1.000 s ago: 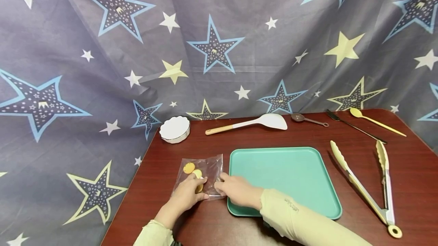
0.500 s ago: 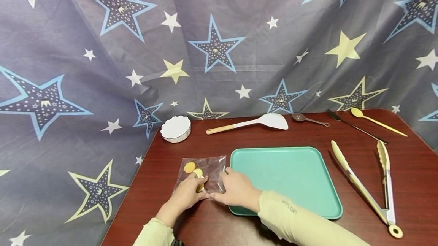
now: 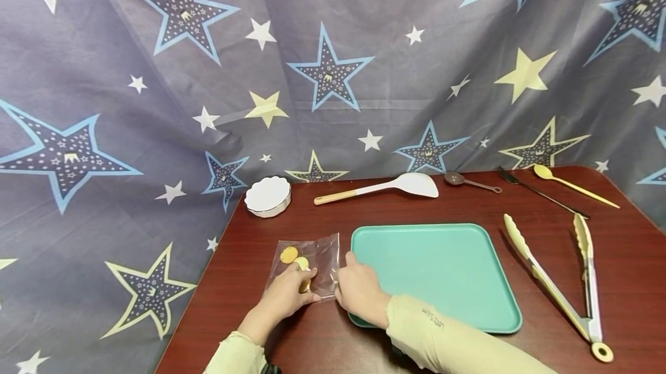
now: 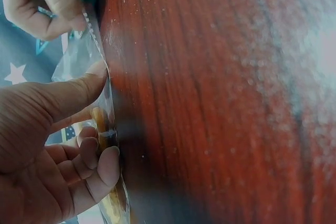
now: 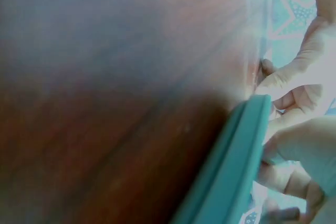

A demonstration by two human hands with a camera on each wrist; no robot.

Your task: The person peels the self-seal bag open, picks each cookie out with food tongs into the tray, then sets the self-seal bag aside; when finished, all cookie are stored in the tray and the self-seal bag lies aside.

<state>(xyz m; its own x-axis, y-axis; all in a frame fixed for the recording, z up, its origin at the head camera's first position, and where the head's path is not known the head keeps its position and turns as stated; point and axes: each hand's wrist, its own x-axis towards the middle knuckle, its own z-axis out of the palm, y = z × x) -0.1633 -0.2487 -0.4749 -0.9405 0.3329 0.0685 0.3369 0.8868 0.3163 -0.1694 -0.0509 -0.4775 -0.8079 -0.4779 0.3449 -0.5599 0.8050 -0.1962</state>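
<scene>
A clear plastic bag (image 3: 324, 258) lies on the table, left of the teal tray (image 3: 432, 270). Inside it are a few round yellow biscuit-like pieces (image 3: 288, 255), partly covered by fingers. My left hand (image 3: 283, 293) holds the bag's near left part, thumb on its near edge and fingers over the pieces. At the bag's right edge, beside the tray, my right hand (image 3: 361, 287) pinches the plastic. From the left wrist, the right hand (image 4: 44, 3) shows thumb and finger meeting on the bag's edge. The right wrist view is hazy, and the tray rim hides part of both hands.
A white fluted dish (image 3: 267, 196) stands at the back left. Along the back lie a white spatula (image 3: 411, 184), a brown spoon (image 3: 455, 178), a black long-handled utensil (image 3: 541, 192) and a yellow spoon (image 3: 572, 185). Spread tongs (image 3: 588, 328) lie right of the tray. A star-patterned cloth hangs behind.
My right hand has shifted along the bag's right edge, spreading its fingers and then closing them in a pinch. The left hand stays nearly still on the bag.
</scene>
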